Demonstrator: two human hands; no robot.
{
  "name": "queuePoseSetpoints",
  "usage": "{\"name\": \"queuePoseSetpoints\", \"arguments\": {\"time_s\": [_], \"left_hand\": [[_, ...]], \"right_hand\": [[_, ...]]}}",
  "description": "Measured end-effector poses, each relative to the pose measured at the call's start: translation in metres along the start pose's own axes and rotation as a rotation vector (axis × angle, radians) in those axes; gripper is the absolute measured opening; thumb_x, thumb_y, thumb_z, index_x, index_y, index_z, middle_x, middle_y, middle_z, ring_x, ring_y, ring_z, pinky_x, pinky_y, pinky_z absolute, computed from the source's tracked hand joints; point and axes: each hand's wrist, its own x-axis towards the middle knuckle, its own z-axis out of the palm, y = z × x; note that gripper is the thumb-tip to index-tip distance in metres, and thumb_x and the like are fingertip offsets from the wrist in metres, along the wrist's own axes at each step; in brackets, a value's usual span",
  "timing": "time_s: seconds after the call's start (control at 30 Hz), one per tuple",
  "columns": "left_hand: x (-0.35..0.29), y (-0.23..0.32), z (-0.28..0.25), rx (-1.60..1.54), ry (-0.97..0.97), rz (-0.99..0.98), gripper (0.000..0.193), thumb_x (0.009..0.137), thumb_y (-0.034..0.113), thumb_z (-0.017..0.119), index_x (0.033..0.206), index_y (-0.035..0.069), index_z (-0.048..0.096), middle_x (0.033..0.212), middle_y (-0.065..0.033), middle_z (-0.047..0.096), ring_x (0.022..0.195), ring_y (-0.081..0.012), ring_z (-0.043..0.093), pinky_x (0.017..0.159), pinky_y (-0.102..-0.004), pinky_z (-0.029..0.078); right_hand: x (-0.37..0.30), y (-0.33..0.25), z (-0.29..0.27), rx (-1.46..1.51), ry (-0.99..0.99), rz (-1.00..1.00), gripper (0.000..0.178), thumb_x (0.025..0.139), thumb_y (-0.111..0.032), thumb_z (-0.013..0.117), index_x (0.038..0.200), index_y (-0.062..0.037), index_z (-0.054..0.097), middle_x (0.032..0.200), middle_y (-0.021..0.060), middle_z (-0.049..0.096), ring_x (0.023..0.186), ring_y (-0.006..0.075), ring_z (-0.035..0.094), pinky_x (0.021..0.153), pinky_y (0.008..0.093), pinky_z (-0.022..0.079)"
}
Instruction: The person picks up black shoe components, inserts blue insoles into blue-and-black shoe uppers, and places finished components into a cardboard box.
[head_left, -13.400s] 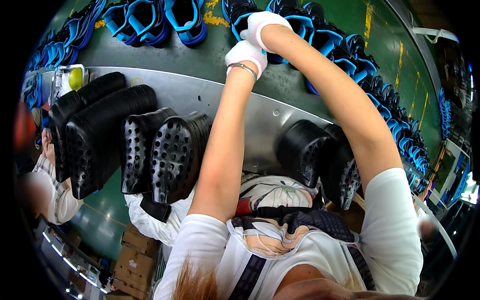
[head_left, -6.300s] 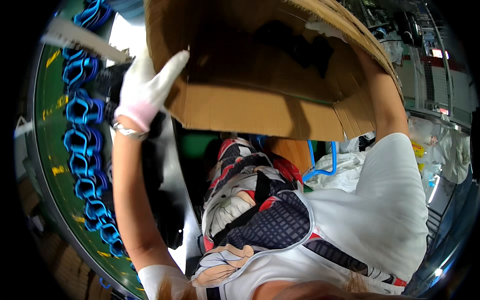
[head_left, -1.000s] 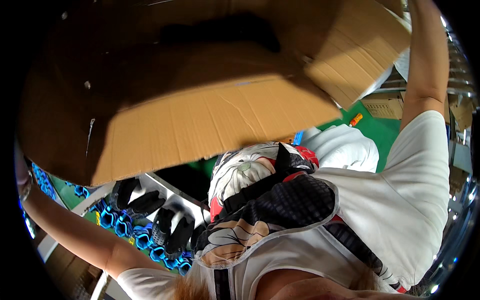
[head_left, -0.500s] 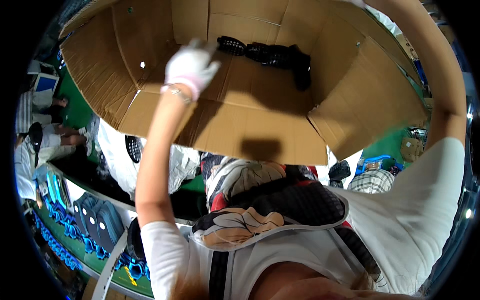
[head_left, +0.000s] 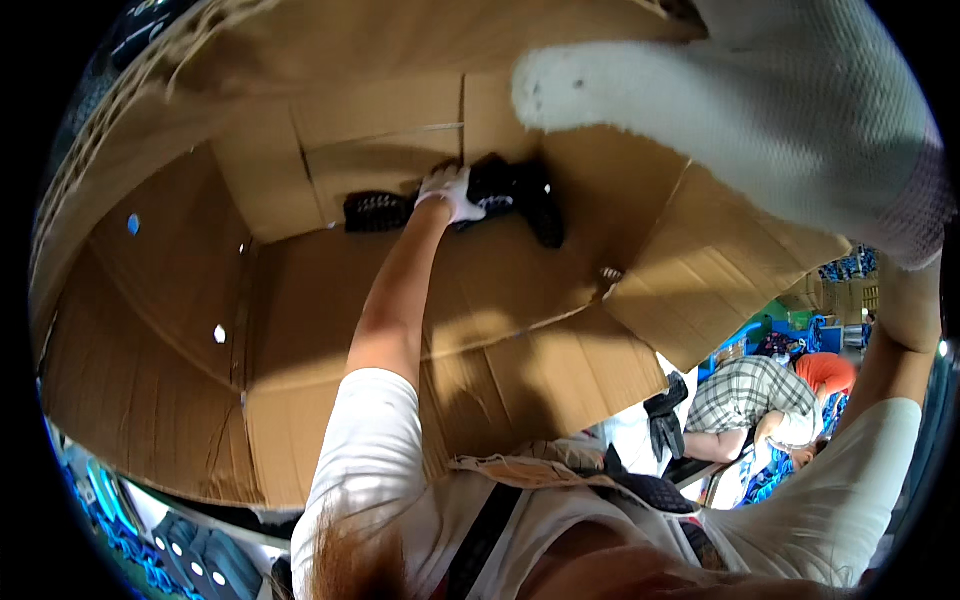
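Note:
A large open cardboard box [head_left: 330, 300] fills most of the view in front of me. Along its far inner side lies a row of black perforated plastic pieces [head_left: 376, 212], whose exact kind I cannot make out. My left hand [head_left: 448, 194], in a white glove, reaches deep into the box. Its fingers lie over the far side of a black piece in the middle of the row, with the thumb on the near side. Close to the camera, my right hand [head_left: 740, 120], also gloved, is at the box's upper right rim. Its thumb stretches inward, while its other fingers are mostly hidden.
Right of the box, a person in a checked shirt [head_left: 745, 395] bends over near blue items. Another person in orange [head_left: 826, 373] is beyond. Dark blue flat pieces [head_left: 205, 555] lie at the lower left. A cardboard flap [head_left: 720, 275] juts out at the right.
My left hand has moved from above the box's left part down onto the black pieces. The box now takes up more of the view, and my right hand has come largely into sight.

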Motion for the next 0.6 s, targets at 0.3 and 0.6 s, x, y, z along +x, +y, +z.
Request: {"name": "queuePoseSetpoints", "arguments": {"time_s": [0.3,0.6], "left_hand": [[0.006,0.016,0.001,0.013,-0.186,-0.011,0.105,0.061,0.054,0.076,0.145,0.014,0.028,0.142,-0.0198,0.039,0.128,-0.0377,0.043,0.104,-0.0461,0.038],[-0.041,0.009,-0.021,-0.344,-0.107,0.309,0.064,0.070,0.040,0.071,0.124,0.013,0.050,0.116,-0.0153,0.060,0.107,-0.0283,0.057,0.091,-0.0414,0.046]], "right_hand": [[-0.019,0.034,0.008,-0.007,-0.001,0.190,0.034,0.087,-0.028,0.056,0.096,0.0032,0.064,0.086,0.0193,0.064,0.079,0.0283,0.064,0.072,0.0360,0.050],[0.011,0.038,0.025,0.059,-0.018,0.214,0.037,0.090,-0.031,0.057,0.104,0.0020,0.063,0.095,0.0185,0.065,0.088,0.0264,0.064,0.079,0.0348,0.049]]}}
